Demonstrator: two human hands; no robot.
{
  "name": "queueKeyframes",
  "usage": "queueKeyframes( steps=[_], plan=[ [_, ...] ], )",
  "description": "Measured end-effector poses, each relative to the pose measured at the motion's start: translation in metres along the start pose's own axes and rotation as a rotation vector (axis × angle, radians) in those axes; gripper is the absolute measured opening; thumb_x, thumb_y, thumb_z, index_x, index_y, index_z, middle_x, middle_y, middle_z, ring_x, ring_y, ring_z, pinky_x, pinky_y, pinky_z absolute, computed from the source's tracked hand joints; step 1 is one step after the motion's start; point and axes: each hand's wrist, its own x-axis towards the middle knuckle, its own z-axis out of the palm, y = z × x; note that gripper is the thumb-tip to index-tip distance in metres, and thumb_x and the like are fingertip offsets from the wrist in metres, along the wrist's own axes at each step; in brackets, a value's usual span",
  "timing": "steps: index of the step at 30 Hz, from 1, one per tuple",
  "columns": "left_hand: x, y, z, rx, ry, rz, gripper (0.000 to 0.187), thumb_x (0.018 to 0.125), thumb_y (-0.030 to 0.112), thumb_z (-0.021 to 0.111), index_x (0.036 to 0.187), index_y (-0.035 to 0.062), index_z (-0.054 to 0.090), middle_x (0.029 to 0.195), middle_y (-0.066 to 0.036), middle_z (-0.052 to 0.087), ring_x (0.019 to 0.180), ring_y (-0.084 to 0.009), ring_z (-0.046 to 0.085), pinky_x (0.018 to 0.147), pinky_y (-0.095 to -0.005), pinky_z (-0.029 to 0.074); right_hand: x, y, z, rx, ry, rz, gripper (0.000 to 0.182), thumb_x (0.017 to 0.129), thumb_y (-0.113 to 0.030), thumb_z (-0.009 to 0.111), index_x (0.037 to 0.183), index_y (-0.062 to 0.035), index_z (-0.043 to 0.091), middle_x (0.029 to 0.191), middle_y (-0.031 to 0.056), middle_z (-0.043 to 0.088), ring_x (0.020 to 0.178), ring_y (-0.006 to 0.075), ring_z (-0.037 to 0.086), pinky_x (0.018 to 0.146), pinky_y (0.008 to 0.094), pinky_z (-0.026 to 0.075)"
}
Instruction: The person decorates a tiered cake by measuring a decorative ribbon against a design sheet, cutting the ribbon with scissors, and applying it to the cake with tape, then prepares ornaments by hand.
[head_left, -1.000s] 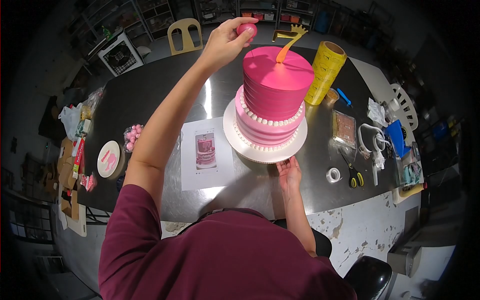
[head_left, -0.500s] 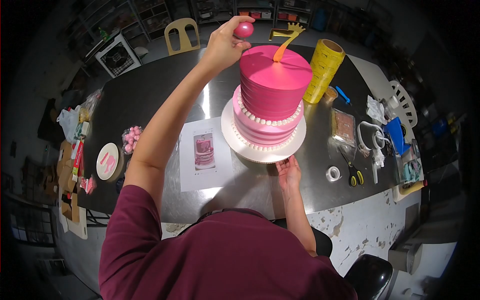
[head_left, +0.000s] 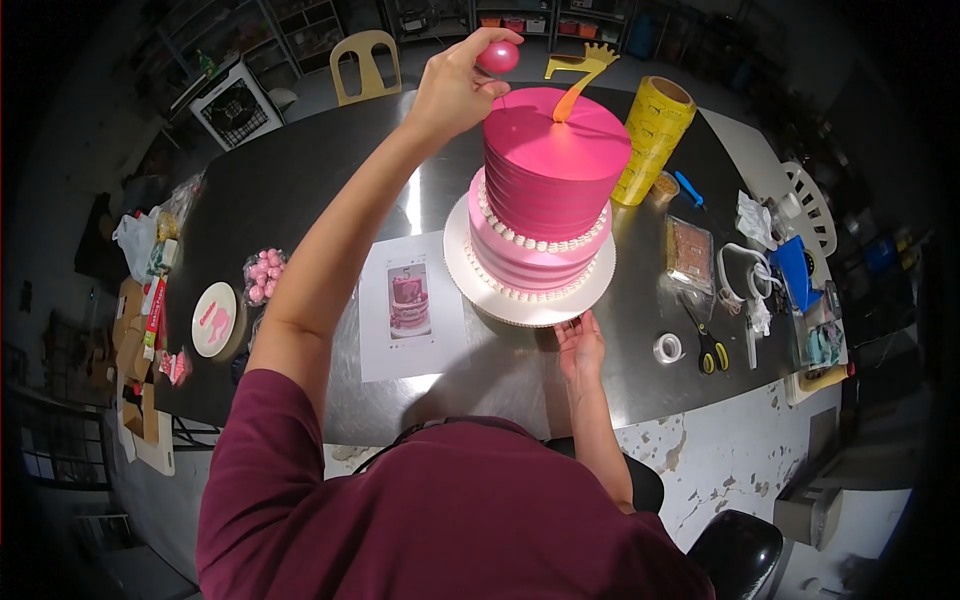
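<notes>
A glossy pink ball [head_left: 498,57] is held between the fingers of my left hand [head_left: 455,88], just above the back left edge of the cake's top. The two-tier pink cake [head_left: 555,150] has white piped beading round each tier and stands on a white round board [head_left: 470,280]. A gold number 7 topper with a crown [head_left: 572,82] stands upright in its top. My right hand [head_left: 580,345] is palm up with its fingers apart, fingertips at the front edge of the board, partly hidden under it.
A printed cake picture [head_left: 410,310] lies left of the board. Further left are pink balls [head_left: 264,275] and a white plate [head_left: 213,320]. To the right are a yellow wrap roll [head_left: 652,140], scissors [head_left: 712,350], tape [head_left: 667,348] and a blue scoop [head_left: 793,272].
My left hand has shifted slightly right with the pink ball, nearer the cake's top. The cake and topper have turned or shifted slightly right. My right hand stays at the board's front edge.
</notes>
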Motion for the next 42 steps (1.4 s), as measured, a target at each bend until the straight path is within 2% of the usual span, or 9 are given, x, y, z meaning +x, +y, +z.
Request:
queueKeyframes(
  steps=[5, 8, 14, 20, 35, 42],
  plan=[
    [0.004, -0.006, -0.002, -0.028, -0.071, -0.011, 0.048, 0.071, 0.001, 0.069, 0.114, 0.0148, 0.052, 0.087, -0.008, 0.063, 0.079, -0.0135, 0.065, 0.071, -0.0225, 0.049, -0.001, -0.001, 0.001, -0.014, 0.005, 0.001, 0.022, 0.092, -0.022, 0.047, 0.104, -0.0039, 0.049, 0.098, 0.0071, 0.056, 0.090, 0.0194, 0.057, 0.082, 0.0357, 0.048],
    [0.007, -0.012, -0.001, -0.065, -0.072, 0.053, 0.049, 0.070, 0.002, 0.070, 0.113, 0.0161, 0.052, 0.086, -0.008, 0.063, 0.077, -0.0119, 0.065, 0.070, -0.0225, 0.049, -0.002, -0.001, 0.002, -0.011, 0.017, 0.004, 0.022, 0.092, -0.022, 0.047, 0.105, -0.0041, 0.049, 0.098, 0.0078, 0.055, 0.087, 0.0199, 0.056, 0.082, 0.0359, 0.048],
    [0.005, 0.001, -0.001, 0.009, -0.036, 0.054, 0.049, 0.068, 0.006, 0.071, 0.112, 0.0198, 0.054, 0.081, -0.006, 0.064, 0.071, -0.0105, 0.064, 0.067, -0.0231, 0.049, -0.001, -0.001, 0.001, -0.004, 0.010, 0.004, 0.023, 0.092, -0.022, 0.047, 0.105, -0.0043, 0.049, 0.097, 0.0072, 0.056, 0.088, 0.0191, 0.056, 0.082, 0.0356, 0.048],
    [0.004, 0.002, 0.001, 0.065, -0.022, 0.018, 0.050, 0.068, 0.005, 0.070, 0.112, 0.0195, 0.053, 0.080, -0.006, 0.065, 0.069, -0.0127, 0.064, 0.066, -0.0246, 0.049, 0.001, 0.000, -0.002, -0.013, -0.001, -0.001, 0.021, 0.092, -0.022, 0.047, 0.103, -0.0046, 0.050, 0.096, 0.0066, 0.057, 0.088, 0.0184, 0.056, 0.081, 0.0344, 0.048],
    [0.005, -0.001, -0.002, 0.005, -0.071, -0.009, 0.050, 0.070, 0.004, 0.069, 0.115, 0.0181, 0.051, 0.081, -0.008, 0.066, 0.075, -0.0144, 0.066, 0.069, -0.0240, 0.049, -0.002, -0.003, 0.002, -0.024, 0.011, 0.016, 0.024, 0.092, -0.022, 0.046, 0.107, -0.0036, 0.048, 0.100, 0.0079, 0.056, 0.092, 0.0196, 0.056, 0.084, 0.0346, 0.047],
    [0.003, 0.000, -0.003, 0.031, -0.031, -0.007, 0.049, 0.071, 0.004, 0.069, 0.114, 0.0176, 0.051, 0.082, -0.008, 0.066, 0.078, -0.0166, 0.066, 0.070, -0.0248, 0.049, 0.000, -0.002, -0.001, -0.015, -0.010, 0.014, 0.023, 0.092, -0.022, 0.047, 0.106, -0.0036, 0.049, 0.100, 0.0081, 0.056, 0.092, 0.0204, 0.056, 0.084, 0.0361, 0.048]
  ],
)
